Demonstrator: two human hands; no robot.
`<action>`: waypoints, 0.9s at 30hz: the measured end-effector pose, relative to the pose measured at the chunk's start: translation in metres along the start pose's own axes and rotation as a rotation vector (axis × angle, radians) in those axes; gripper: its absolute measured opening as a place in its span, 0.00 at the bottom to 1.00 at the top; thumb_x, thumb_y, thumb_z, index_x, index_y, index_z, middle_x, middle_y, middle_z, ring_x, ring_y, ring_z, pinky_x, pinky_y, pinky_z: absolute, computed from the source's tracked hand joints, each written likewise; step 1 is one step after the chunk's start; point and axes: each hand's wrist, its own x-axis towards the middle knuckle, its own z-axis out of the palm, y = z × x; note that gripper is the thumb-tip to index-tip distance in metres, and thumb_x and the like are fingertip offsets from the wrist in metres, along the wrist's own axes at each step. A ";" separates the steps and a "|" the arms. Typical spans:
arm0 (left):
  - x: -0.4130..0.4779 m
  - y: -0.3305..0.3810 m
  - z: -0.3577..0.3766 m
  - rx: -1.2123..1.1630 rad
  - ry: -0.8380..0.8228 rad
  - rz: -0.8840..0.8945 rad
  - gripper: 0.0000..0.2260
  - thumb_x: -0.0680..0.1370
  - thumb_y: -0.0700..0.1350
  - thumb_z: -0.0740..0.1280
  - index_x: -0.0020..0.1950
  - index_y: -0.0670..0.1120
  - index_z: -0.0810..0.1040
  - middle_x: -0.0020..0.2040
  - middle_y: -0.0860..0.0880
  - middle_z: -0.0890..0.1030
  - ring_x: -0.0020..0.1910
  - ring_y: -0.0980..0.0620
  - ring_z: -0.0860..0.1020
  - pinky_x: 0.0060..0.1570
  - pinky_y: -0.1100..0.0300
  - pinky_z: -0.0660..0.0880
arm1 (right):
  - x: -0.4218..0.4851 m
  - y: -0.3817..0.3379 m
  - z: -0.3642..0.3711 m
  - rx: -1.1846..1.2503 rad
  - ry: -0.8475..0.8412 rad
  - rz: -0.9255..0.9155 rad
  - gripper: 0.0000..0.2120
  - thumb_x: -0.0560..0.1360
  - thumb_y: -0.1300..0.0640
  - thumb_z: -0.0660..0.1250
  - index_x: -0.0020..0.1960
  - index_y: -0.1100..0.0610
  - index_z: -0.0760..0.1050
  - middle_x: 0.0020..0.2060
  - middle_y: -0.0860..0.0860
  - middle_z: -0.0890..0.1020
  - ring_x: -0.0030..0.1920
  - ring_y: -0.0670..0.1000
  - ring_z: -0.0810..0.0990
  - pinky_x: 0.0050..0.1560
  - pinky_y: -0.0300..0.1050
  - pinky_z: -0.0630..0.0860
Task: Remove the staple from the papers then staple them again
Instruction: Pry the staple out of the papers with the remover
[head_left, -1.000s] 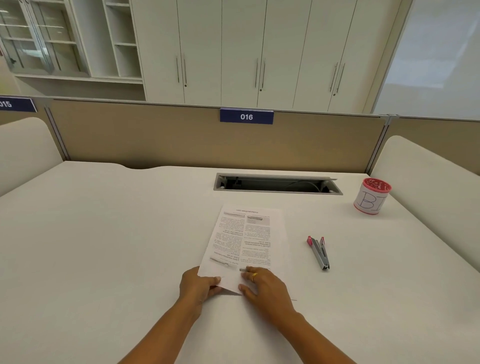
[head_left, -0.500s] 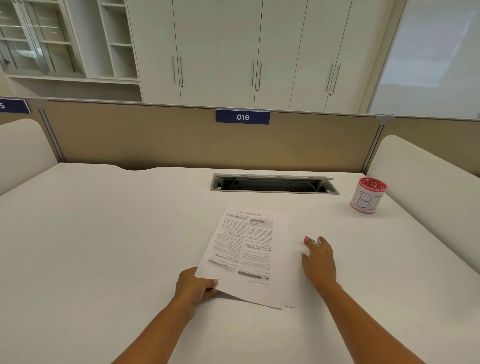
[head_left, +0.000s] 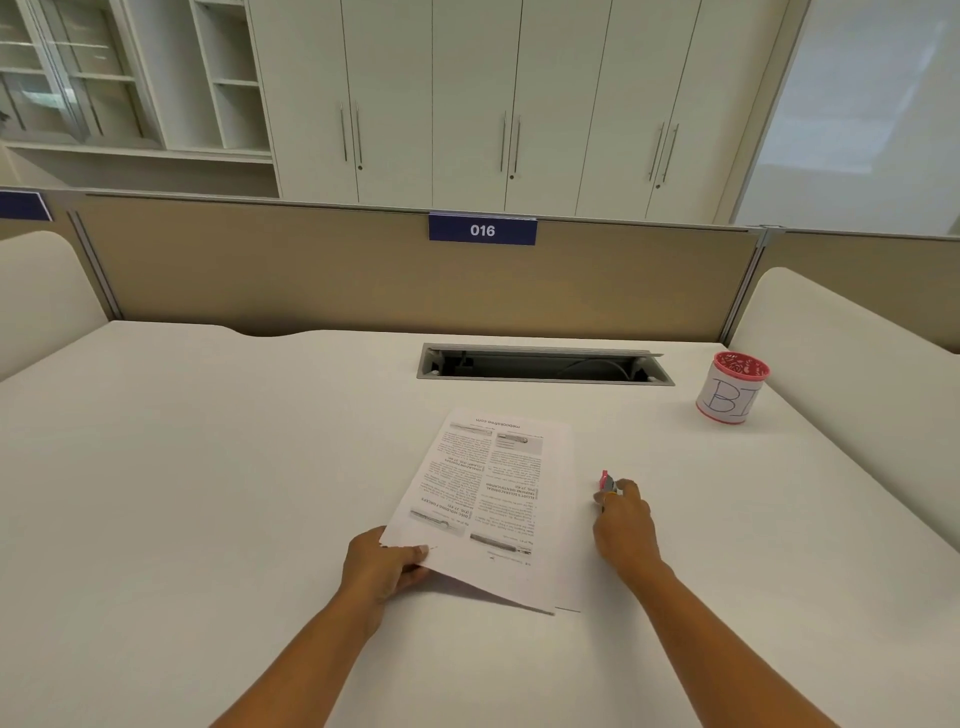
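White table (head_left: 208, 467): carries all that we list, left to right.
Left grip (head_left: 379, 571): a bare hand, thumb on top and fingers beneath, pinching the near left corner of the papers.
Number tag (head_left: 482, 230): blue, reads 016, fixed to the tan partition (head_left: 311, 270) behind the table.
Papers (head_left: 488, 499): printed sheets at mid-table, text upside down to us. The near left corner is off the table in the left grip, with a shadow under the near edge. The far end lies flat.
Cable slot (head_left: 540, 364): grey-framed opening in the table, beyond the papers.
Stapler (head_left: 605, 480): we see only its pink end past the fingers. It is just right of the papers, not touching them.
Right grip (head_left: 626, 530): a bare hand, fingers curled over the stapler and holding it. We cannot tell whether the stapler is off the table.
Cup (head_left: 732, 389): pink, white label lettered BI, far right, well apart from the stapler.
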 end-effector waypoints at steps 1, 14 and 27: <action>0.000 0.000 0.000 -0.005 0.003 0.000 0.12 0.70 0.27 0.68 0.50 0.38 0.76 0.42 0.44 0.80 0.40 0.46 0.79 0.26 0.66 0.79 | 0.001 0.001 -0.001 -0.023 -0.022 -0.023 0.20 0.79 0.65 0.53 0.70 0.61 0.64 0.71 0.58 0.61 0.67 0.61 0.65 0.68 0.48 0.64; 0.002 0.000 -0.005 -0.030 0.002 0.015 0.11 0.70 0.27 0.67 0.50 0.37 0.76 0.41 0.44 0.80 0.40 0.47 0.79 0.27 0.66 0.79 | 0.007 -0.003 -0.010 -0.372 0.022 -0.143 0.11 0.76 0.55 0.63 0.58 0.54 0.76 0.57 0.52 0.72 0.59 0.54 0.68 0.48 0.44 0.69; 0.006 0.005 -0.007 0.030 -0.059 -0.032 0.13 0.70 0.27 0.68 0.54 0.35 0.76 0.46 0.40 0.81 0.41 0.44 0.80 0.28 0.64 0.80 | -0.008 -0.028 -0.009 -0.032 0.042 -0.119 0.09 0.78 0.52 0.60 0.50 0.57 0.70 0.45 0.53 0.81 0.42 0.54 0.77 0.41 0.43 0.66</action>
